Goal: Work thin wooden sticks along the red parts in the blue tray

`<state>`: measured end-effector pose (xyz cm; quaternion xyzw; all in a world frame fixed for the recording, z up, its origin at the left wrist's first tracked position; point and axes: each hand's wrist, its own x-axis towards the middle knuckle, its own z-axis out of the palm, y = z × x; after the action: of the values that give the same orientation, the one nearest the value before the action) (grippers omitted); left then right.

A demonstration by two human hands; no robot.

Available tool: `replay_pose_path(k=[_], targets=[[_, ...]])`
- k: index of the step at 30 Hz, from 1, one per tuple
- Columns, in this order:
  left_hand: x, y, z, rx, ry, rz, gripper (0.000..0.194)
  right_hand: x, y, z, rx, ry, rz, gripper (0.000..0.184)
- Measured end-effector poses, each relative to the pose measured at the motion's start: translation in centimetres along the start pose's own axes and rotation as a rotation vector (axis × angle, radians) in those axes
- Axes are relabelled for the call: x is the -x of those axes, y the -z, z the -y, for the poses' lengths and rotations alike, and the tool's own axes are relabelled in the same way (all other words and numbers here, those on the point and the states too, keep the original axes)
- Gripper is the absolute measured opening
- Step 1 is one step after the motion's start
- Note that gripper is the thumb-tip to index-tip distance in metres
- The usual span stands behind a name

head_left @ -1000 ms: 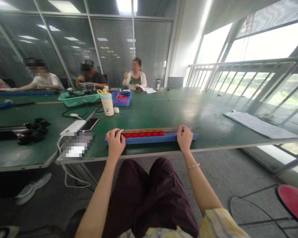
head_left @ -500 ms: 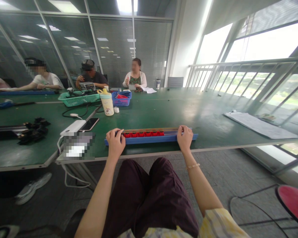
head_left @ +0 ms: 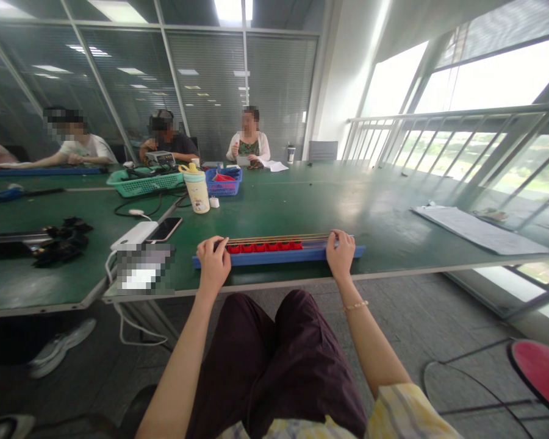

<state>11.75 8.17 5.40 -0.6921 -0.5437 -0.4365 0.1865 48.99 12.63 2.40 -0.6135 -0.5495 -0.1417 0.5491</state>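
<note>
Along the near edge of the green workbench (head_left: pixel 384 228), 12 o'clock from the person's lap, sits a blue plastic rail (head_left: pixel 279 258) with red blocks (head_left: pixel 260 247) and thin rods (head_left: pixel 279 237). Left hand (head_left: pixel 214 263) has its fingers curled over the rods, right hand (head_left: pixel 341 253) has its fingertips bunched at the far end, can't tell if either's actually pinching.

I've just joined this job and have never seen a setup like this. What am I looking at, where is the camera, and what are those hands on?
There's no machine here: these are a person's two bare hands, filmed by one camera worn on their head, looking forward and down. The left hand and right hand rest at either end of a long blue bar, holding thin tan rods above a row of small red pieces. It all lies on a green workbench. Another person sits farther along it.
</note>
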Motion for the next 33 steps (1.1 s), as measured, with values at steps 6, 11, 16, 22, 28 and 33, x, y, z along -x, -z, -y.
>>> replay_pose_path(k=[6, 11, 16, 22, 28, 33], targets=[[0.0, -0.1, 0.0, 0.018, -0.014, -0.001, 0.036, -0.1, 0.0, -0.1, -0.007, 0.016, -0.013, 0.034], [-0.1, 0.0, -0.2, 0.023, -0.002, -0.008, 0.035, -0.2, 0.2, 0.2, -0.044, 0.072, -0.046, 0.035], [-0.1, -0.1, -0.1, 0.016, -0.007, -0.01, 0.034, -0.3, 0.6, 0.6, -0.101, 0.142, -0.065, 0.038], [-0.1, -0.3, 0.0, 0.011, -0.026, -0.019, 0.034, -0.4, 1.1, 0.6, -0.092, 0.117, -0.094, 0.038], [-0.1, -0.4, 0.1, 0.018, -0.028, -0.017, 0.034, -0.3, 1.0, 0.3, -0.102, 0.102, -0.107, 0.035], [-0.1, -0.4, 0.0, 0.0, -0.032, -0.023, 0.034, -0.3, 1.2, 0.4, -0.088, 0.08, -0.109, 0.033]])
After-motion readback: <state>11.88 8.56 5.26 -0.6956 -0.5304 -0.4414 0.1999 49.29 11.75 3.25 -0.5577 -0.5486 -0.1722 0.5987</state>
